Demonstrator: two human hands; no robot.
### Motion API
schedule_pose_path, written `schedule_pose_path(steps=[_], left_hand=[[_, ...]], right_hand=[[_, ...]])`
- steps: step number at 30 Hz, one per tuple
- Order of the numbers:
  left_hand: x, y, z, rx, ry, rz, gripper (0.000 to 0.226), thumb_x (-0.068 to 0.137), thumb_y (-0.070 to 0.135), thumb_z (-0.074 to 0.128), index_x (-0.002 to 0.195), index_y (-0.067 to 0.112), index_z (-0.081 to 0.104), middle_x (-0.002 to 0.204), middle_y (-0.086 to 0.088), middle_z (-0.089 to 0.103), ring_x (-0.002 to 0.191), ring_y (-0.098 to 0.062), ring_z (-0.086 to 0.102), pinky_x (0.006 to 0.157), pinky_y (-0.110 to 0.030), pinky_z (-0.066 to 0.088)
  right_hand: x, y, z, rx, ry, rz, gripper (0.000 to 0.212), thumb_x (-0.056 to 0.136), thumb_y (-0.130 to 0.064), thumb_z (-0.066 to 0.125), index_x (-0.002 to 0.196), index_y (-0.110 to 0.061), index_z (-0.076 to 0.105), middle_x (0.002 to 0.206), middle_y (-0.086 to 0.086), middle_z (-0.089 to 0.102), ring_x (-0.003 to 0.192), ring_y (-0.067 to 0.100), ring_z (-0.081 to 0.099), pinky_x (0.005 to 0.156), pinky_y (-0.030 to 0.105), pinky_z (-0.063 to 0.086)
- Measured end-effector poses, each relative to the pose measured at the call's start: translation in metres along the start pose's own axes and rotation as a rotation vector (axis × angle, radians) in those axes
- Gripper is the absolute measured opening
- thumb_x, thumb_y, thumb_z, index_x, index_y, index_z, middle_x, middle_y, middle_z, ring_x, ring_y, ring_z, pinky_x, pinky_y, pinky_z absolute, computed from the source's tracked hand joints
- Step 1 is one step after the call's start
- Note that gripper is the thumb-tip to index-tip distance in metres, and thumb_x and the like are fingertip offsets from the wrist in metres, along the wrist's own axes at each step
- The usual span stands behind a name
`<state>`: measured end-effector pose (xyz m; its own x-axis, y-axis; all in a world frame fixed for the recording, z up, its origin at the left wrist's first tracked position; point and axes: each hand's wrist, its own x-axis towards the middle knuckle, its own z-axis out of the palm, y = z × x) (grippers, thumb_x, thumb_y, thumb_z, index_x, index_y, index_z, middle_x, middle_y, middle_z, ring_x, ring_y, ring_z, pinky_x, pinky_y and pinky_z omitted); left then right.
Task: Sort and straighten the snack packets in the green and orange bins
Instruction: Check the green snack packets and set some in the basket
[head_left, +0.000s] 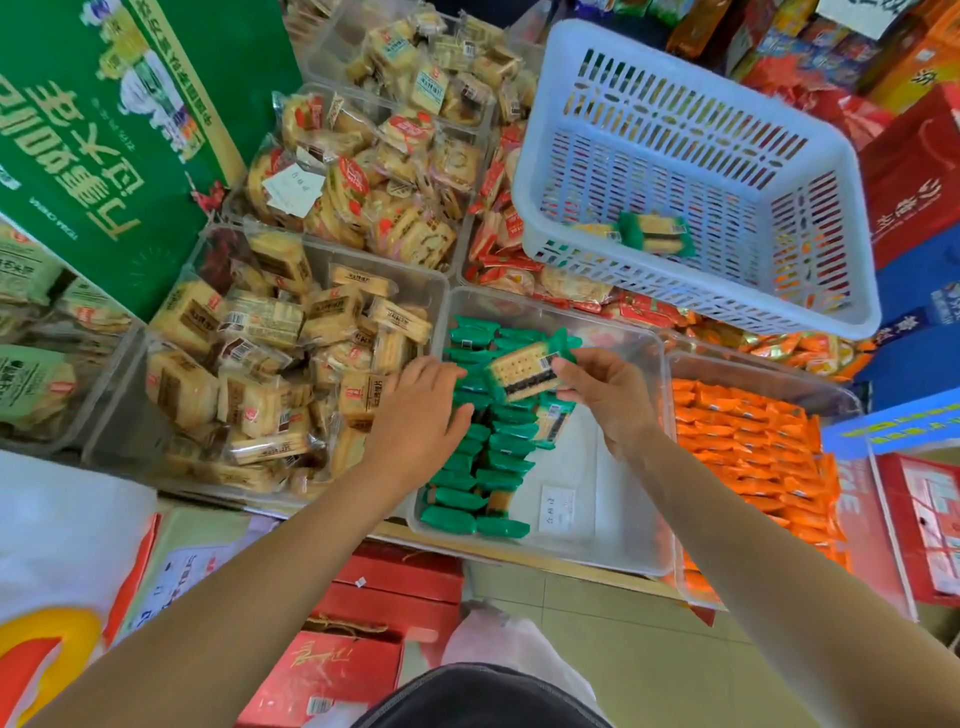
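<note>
A clear bin (597, 540) holds rows of green snack packets (488, 467) along its left side; its right half is bare but for a white label. My right hand (608, 395) pinches one green-ended cracker packet (524, 369) above the rows. My left hand (421, 410) rests with fingers spread on the green packets at the bin's left edge. To the right, a second clear bin (831, 395) is packed with orange packets (753, 447) in rows.
A white slotted basket (691, 306) sits tilted above the bins with one green packet (657, 234) inside. Clear bins of beige biscuit packets (270, 353) fill the left. Red boxes (384, 613) stand on the floor below; a green carton (104, 130) leans at upper left.
</note>
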<state>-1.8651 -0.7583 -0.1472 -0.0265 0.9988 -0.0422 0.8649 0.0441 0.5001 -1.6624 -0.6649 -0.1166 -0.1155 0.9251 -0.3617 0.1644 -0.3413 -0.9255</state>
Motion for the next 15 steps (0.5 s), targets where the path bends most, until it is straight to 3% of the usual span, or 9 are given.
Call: schedule_pose_path(steps=[3, 6, 10, 15], left_hand=[[0.020, 0.006, 0.008, 0.254, -0.107, 0.060, 0.053, 0.103, 0.042, 0.034, 0.149, 0.014, 0.033, 0.158, -0.004, 0.030, 0.150, -0.023, 0.008, 0.120, -0.042, 0.010], [0.039, 0.011, 0.021, 0.507, -0.221, 0.104, 0.063, 0.104, 0.047, 0.024, 0.154, 0.010, 0.019, 0.162, -0.012, 0.017, 0.151, -0.028, -0.002, 0.121, -0.047, 0.000], [0.053, 0.013, 0.033, 0.729, -0.321, 0.063, 0.073, 0.103, 0.054, 0.013, 0.155, 0.004, 0.005, 0.162, -0.018, 0.009, 0.151, -0.034, -0.004, 0.118, -0.052, -0.008], [0.049, 0.013, 0.033, 0.724, -0.309, 0.075, 0.071, 0.102, 0.054, 0.010, 0.155, 0.006, 0.009, 0.161, -0.014, 0.022, 0.151, -0.031, 0.006, 0.115, -0.053, -0.017]], right_hand=[[0.018, 0.000, -0.004, -0.009, 0.040, -0.016, 0.010, 0.086, -0.007, 0.070, 0.090, -0.014, 0.064, 0.093, 0.008, 0.070, 0.082, 0.017, 0.067, 0.074, 0.024, 0.057], [0.032, 0.003, -0.004, -0.070, 0.039, -0.025, 0.017, 0.085, -0.010, 0.073, 0.100, -0.010, 0.065, 0.099, 0.010, 0.069, 0.084, 0.016, 0.068, 0.080, 0.029, 0.058], [0.045, 0.005, 0.002, -0.122, 0.007, -0.052, 0.015, 0.086, -0.009, 0.072, 0.099, -0.014, 0.066, 0.097, 0.008, 0.067, 0.086, 0.018, 0.065, 0.079, 0.028, 0.058], [0.061, 0.005, 0.013, -0.210, -0.011, -0.087, 0.015, 0.087, -0.014, 0.073, 0.095, -0.025, 0.066, 0.097, 0.002, 0.069, 0.089, 0.016, 0.065, 0.080, 0.029, 0.056]])
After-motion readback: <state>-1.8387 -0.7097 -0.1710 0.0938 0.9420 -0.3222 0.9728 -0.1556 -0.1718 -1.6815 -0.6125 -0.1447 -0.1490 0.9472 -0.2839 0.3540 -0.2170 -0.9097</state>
